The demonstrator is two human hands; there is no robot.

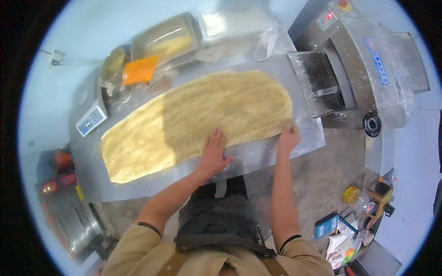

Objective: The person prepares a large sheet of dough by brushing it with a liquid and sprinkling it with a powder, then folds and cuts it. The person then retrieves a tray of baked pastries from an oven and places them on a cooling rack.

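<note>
The left hand [214,154] lies flat with fingers slightly spread, its fingertips on the near edge of a long, pale yellow, dough-like sheet [221,106] and its palm past that edge. The right hand [288,137] is curled at the sheet's near right end; blur leaves it unclear whether its fingertips pinch the edge or only touch it.

The sheet lies across the middle of a smooth grey metal tabletop [253,162]. Bare metal runs between the sheet and the tabletop's near edge, narrow before the left hand and wider toward the near right corner. More open room lies along the right edge and at the near left corner.

Containers line the far edge: a round metal bowl [113,64] at the far left corner with yellowish contents, a deep rectangular metal pan [159,30] partly filled with yellow grainy material, and a pale rectangular tub [271,20] with white contents. A flat orange piece [139,70] sits at the pan's near side, and a white scale with a blue panel [92,120] stands by the left edge. A grey metal machine [357,60] stands against the right edge.

The sheet has a grainy surface, a rounded right end and a squarer left end; its left part is brightly lit, the rest shaded.
</note>
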